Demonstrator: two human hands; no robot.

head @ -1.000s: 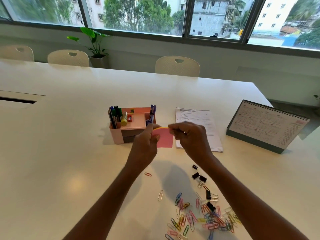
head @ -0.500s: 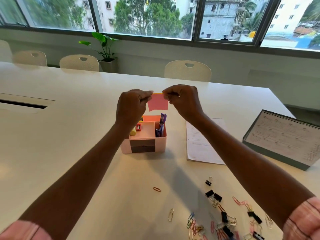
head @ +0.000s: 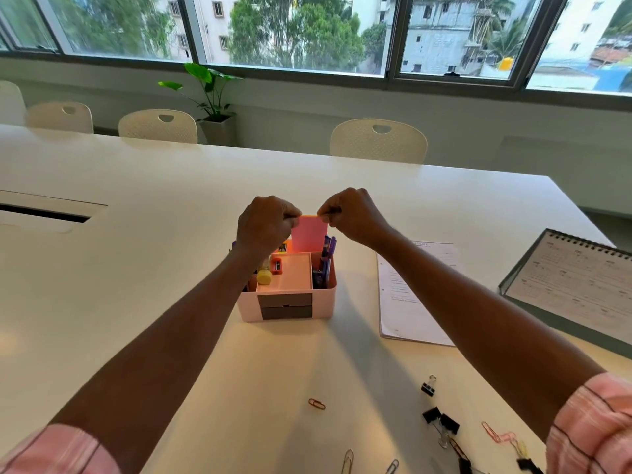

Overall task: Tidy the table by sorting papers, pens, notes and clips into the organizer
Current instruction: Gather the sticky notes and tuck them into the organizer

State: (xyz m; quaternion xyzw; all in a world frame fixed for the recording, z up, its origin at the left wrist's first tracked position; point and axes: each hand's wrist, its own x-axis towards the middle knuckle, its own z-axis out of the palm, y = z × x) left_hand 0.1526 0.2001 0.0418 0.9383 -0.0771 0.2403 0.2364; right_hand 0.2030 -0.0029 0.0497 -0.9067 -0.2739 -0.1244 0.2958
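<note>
At the frame's centre a pink sticky-note pad (head: 308, 234) hangs upright, long axis vertical, its lower edge dipping into the back of the pink organizer (head: 287, 295), pinched at its top corners by the left hand (head: 265, 225) and right hand (head: 352, 213).

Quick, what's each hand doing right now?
Left hand: pinching the pink sticky notes by one top corner.
Right hand: pinching the other top corner.
</note>
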